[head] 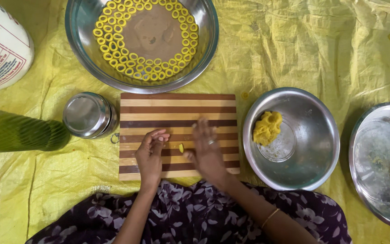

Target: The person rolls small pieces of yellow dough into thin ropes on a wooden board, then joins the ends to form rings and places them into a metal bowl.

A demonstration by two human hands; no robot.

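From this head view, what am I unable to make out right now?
- Right hand: motion-blurred, so its fingers' grip is unreadable.
- Small yellow dough piece on the striped board: too small to tell its shape.
- Right-edge steel plate: cut off by the frame.
- White container: cropped at the top-left corner.

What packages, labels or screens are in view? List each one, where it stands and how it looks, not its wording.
White sack or container: top left corner, on the yellow sheet, rounded, white, with a red-bordered printed label and small dark print; cut off by the frame.
Steel tin: left of the striped cutting board, round, shiny lid, no label showing.
No signs or screens are in view.
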